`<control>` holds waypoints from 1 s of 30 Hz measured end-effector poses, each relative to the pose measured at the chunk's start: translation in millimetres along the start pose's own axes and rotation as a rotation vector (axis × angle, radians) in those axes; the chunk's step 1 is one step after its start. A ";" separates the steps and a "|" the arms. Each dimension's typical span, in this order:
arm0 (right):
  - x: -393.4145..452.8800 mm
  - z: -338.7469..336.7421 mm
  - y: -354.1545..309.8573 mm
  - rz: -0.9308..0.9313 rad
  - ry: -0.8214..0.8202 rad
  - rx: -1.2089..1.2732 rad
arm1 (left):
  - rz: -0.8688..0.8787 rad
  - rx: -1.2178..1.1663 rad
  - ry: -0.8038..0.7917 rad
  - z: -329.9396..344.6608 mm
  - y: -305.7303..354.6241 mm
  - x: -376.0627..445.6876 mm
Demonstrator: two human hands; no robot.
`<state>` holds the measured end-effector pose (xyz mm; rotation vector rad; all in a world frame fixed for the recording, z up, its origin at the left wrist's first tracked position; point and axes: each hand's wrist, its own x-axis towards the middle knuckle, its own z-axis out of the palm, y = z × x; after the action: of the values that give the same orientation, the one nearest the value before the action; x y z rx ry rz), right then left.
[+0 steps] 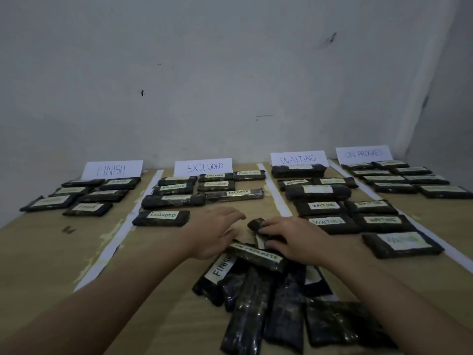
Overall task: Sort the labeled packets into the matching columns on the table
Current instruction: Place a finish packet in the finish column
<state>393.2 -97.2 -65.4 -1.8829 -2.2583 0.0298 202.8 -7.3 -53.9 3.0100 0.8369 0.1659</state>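
The right hand (291,237) curls its fingers (271,224) round a dark packet (257,224) above the unsorted pile (266,298); its label looks hidden, so misfiling threatens; the left hand (217,231), fingers loosely spread and empty, could nudge the ON PROGRESS packet (258,256).

Two forearms in view, both bare from the lower frame edge to the wrist; no sleeve visible on either. Left hand (213,233): bare, no glove, ring, watch or band seen. Right hand (294,238): bare, likewise unadorned. Nails short where visible. Dim lighting; finer surface detail cannot be confirmed.
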 end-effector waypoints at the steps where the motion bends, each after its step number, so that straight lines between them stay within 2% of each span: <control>1: 0.8 0.1 1.0 0.013 -0.019 0.032 | -0.003 -0.013 0.001 3.0 -1.3 0.5; 4: 3.2 -1.2 2.8 0.043 0.003 0.169 | 0.000 -0.064 0.030 8.7 -2.7 3.4; 7: 7.0 -5.9 -2.2 0.108 0.177 0.463 | 0.006 -0.192 0.136 9.6 1.0 8.6; 13: 16.0 -26.4 -1.8 0.224 0.391 0.976 | -0.219 -1.051 0.471 -6.9 -7.3 12.1; 15: 17.7 -31.4 -2.5 0.282 0.417 1.188 | -0.272 -1.228 0.500 -11.2 -14.9 9.2; 17: 20.6 -33.4 -4.6 0.301 0.429 1.282 | -0.279 -1.302 0.488 -13.1 -19.5 6.6; 22: 30.1 -31.8 -11.9 0.350 0.503 1.392 | -0.323 -1.422 0.451 -16.7 -24.5 -1.0; 26: 37.4 -27.5 -16.6 0.366 0.501 1.418 | -0.354 -1.444 0.422 -17.7 -29.6 -8.0; 28: 43.2 -22.6 -17.2 0.345 0.524 1.174 | -0.363 -1.446 0.443 -18.5 -32.3 -10.2; 30: 48.3 -16.1 -18.0 0.249 0.577 0.680 | -0.370 -1.425 0.477 -19.0 -34.9 -11.1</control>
<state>370.3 -55.3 -40.2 -1.5204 -1.3867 0.2272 173.4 16.6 -37.6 1.4703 0.7482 0.9753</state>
